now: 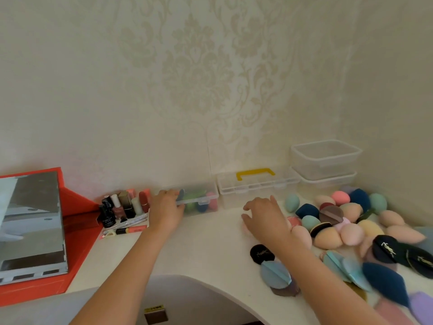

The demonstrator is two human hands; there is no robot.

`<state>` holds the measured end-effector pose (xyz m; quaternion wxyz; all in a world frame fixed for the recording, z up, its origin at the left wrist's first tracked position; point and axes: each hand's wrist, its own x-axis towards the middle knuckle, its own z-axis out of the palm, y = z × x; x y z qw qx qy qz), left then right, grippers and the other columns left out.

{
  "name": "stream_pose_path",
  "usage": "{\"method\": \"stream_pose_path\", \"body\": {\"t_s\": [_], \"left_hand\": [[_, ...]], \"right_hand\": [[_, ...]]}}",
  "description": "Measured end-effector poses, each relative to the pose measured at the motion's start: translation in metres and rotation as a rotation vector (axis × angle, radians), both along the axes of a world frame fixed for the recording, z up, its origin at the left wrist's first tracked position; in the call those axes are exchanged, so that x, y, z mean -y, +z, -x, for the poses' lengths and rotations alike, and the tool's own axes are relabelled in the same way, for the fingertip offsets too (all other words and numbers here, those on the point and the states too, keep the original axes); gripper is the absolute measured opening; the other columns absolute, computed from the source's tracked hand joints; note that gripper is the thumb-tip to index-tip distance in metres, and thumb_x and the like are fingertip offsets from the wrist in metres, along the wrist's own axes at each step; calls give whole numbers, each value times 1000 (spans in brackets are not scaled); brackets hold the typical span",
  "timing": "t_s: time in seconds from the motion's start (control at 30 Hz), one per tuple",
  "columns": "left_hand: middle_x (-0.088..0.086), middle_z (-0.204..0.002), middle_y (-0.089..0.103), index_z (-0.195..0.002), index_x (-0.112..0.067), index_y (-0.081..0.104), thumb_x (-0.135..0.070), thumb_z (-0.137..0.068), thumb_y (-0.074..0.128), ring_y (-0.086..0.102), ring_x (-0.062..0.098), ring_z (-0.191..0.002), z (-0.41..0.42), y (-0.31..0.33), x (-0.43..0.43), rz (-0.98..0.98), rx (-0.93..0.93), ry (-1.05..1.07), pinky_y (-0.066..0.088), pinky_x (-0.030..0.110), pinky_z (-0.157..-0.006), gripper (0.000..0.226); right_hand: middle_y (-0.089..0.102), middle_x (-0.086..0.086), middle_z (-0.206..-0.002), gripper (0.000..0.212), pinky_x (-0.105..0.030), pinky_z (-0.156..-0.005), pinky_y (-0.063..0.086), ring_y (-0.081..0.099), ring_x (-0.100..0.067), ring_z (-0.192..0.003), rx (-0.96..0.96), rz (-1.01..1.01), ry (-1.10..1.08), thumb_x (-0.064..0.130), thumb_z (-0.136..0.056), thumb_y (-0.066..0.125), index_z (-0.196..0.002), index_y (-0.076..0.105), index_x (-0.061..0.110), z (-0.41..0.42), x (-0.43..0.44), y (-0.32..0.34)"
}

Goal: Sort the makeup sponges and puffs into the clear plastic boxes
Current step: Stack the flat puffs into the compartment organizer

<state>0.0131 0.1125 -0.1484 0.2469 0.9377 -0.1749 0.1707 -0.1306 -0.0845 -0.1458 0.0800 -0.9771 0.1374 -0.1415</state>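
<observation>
A small clear box point(203, 200) stands at the wall with green, blue and pink sponges inside. My left hand point(166, 208) grips its left end, fingers curled over the lid edge. My right hand point(263, 218) hovers palm down over the white table with fingers spread and nothing in it; a pale pink sponge point(245, 228) peeks out under its fingertips. To the right lies a heap of egg-shaped sponges point(350, 211) in peach, pink, teal and navy. Black round puffs point(262, 253) and a light blue folded puff point(275, 274) lie nearer to me.
A clear case with a yellow handle point(255, 174) and two stacked clear tubs point(325, 158) stand against the wall. Lipsticks and bottles point(124, 207) cluster left of the small box. A red box with a mirror point(32, 226) fills the left. The table's curved front edge point(210, 285) is near me.
</observation>
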Motion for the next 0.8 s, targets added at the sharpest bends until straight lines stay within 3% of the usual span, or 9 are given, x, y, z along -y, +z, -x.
{"method": "stream_pose_path", "body": {"t_s": [0.13, 0.27, 0.43, 0.57, 0.8], "left_hand": [[6, -126, 54, -123, -13, 58, -15, -81, 69, 52, 24, -115, 16, 9, 27, 91, 34, -207, 38, 27, -95, 44], [3, -132, 48, -129, -17, 52, -18, -81, 68, 46, 21, -122, 25, 24, 66, 21, 57, -357, 38, 29, -96, 50], [5, -145, 35, -140, -18, 36, -29, -79, 74, 35, 21, -132, 14, 30, 113, -167, -45, -428, 32, 30, -104, 73], [10, -149, 29, -145, -14, 27, -40, -70, 79, 30, 27, -136, -4, 27, 134, -347, -160, -395, 24, 33, -110, 95], [11, -140, 32, -143, -13, 29, -67, -57, 75, 27, 29, -132, -22, 30, 154, -531, -91, -303, 17, 34, -111, 111]], "right_hand": [[58, -4, -127, 36, -29, -102, 34, 53, -20, -116, 47, -8, -69, 33, -98, 44, -129, 55, 17, 24, 44, 29], [57, -6, -128, 36, -31, -96, 40, 52, -22, -116, -34, -90, -179, 33, -97, 45, -127, 56, 15, 50, 86, 28], [63, -3, -107, 28, -31, -79, 47, 59, -18, -91, -109, -101, -166, 38, -95, 46, -107, 63, 19, 61, 106, 4], [57, 1, -120, 32, -31, -87, 46, 57, -18, -101, -81, -38, -145, 38, -96, 44, -121, 56, 21, 65, 103, -3], [52, 1, -131, 43, -30, -90, 45, 54, -18, -109, -43, -19, -130, 39, -97, 41, -136, 42, 21, 65, 107, -9]]}}
